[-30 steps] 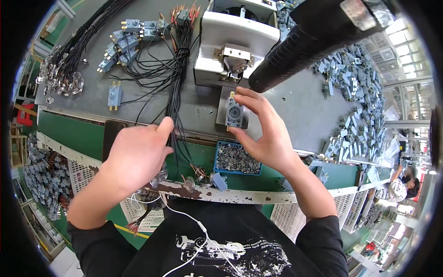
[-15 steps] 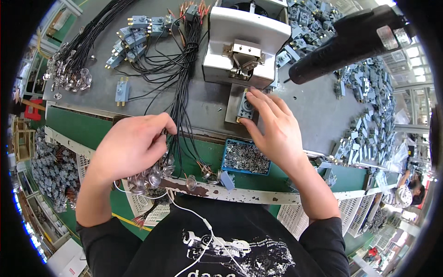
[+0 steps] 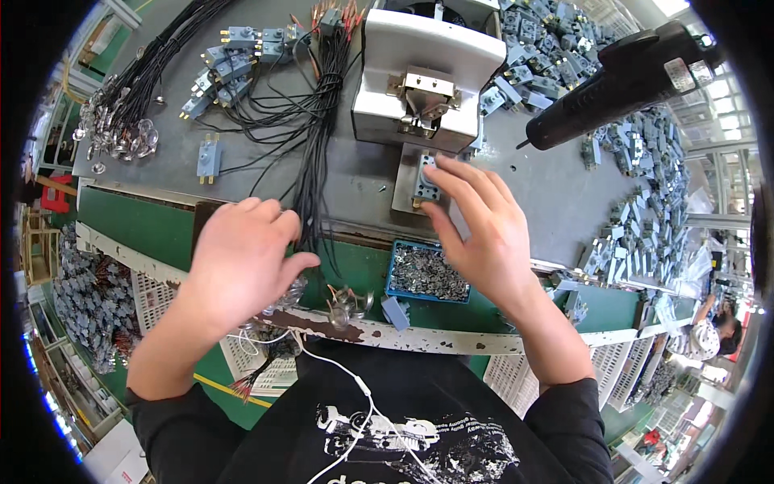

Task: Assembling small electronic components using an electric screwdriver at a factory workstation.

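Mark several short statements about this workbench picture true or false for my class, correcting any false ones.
1. The right hand touches a grey block. True.
2. The blue tray is empty. False: it holds many small metal parts.
3. The left hand is near the black wires. True.
4. The black tool touches the grey block. False: it is apart, further right.
5. The white machine is right of the black wires. True.

- Grey counter [image 3: 548, 218] across the middle, its white front edge chipped
- Green floor [image 3: 216, 367] with a yellow line [image 3: 234, 390], lower left
- Wooden rack [image 3: 39, 248], far left
- Pale metal frame [image 3: 717, 220], right edge
- Bright, window-like panes [image 3: 730, 123], upper right, with strong white light
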`<state>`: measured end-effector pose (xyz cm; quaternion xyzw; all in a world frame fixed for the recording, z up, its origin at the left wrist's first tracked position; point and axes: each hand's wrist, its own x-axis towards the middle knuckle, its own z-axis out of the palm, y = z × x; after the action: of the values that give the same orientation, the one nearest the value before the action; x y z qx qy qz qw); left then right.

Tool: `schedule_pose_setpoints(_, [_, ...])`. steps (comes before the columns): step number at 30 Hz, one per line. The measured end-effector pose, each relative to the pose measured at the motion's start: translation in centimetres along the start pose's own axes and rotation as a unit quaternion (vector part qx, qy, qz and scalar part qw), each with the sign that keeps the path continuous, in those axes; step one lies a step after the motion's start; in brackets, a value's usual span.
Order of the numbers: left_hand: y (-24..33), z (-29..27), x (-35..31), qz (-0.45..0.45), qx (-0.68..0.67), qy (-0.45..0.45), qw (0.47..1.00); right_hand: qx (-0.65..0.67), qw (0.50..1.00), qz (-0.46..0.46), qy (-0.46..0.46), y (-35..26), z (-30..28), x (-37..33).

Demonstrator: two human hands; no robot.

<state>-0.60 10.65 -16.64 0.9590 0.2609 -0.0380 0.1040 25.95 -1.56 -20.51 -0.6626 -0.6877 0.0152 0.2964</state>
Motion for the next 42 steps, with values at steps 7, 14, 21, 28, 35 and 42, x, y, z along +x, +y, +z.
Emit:
schedule_pose_setpoints(7, [-1.0, -2.8, 0.2, 0.020, -0.173, 0.033, 0.984, 0.400, 0.888, 0.050, -0.221, -5.0, 0.6, -0.4])
schedule_pose_setpoints(14, [0.9, -4.5, 1.1, -0.066, -0.429, -0.107, 0.894, 0.666, 0.639, 0.167, -0.346, -8.7, 1.4, 0.5])
schedule_pose_setpoints(21, [2.6, -1.9, 5.2, 0.219, -0.155, 0.150, 0.951, 0.410, 0.787, 0.215, -0.407, -3.9, -4.5, -0.9])
schedule_pose_setpoints(28, [2.4, -0.5, 9.1, 0.299, -0.222, 0.071, 0.925, 0.062, 0.953, 0.019, -0.295, 0.4, -6.0, 0.4])
schedule_pose_setpoints(35, [1.2, -1.1, 8.6, 0.218, -0.207, 0.080, 0.950, 0.180, 0.968, 0.051, -0.167, 0.9, -4.8, -1.6])
schedule_pose_setpoints(42, [4.6, -1.1, 8.3, 0.212, -0.265, 0.163, 0.926, 0.150, 0.981, -0.015, 0.118, 1.0, -2.5, -4.5])
